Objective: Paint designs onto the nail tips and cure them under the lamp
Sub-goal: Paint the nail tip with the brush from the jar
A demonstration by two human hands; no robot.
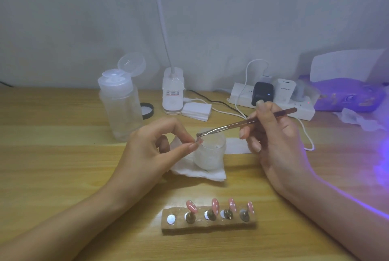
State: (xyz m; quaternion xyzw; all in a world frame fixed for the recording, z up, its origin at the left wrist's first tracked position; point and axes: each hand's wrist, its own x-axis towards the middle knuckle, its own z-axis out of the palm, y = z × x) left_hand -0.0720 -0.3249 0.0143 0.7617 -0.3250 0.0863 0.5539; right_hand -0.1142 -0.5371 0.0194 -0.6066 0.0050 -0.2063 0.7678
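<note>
- Left hand [151, 147]: two of your fingers [185, 132], thumb and forefinger, pinch a small nail tip [199, 140] and hold it over the near-left rim of the jar [212, 155]. The other fingers curl loosely behind.
- Right hand [273, 134]: you grip the brush [242, 122] like a pen, about mid-handle, and hold nothing else.
- Key relation: the brush's long axis runs from upper right down to lower left. Its head sits just above the nail tip; whether they touch cannot be told. The nail tip lies left of and below your right hand, so the stroke probably follows that axis toward your left hand.
- Jar: it stands on a tissue [202, 173] on the bench [63, 155], between your hands.
- Holder [208, 226]: nearest you, it carries four pink dotted tips [215, 206] on pegs. Its leftmost disc [171, 218] is bare, likely the place for the nail tip you hold.
- Lamp [347, 94]: it glows violet at far right, well apart from the nail tip. Your right hand is the nearer one.
</note>
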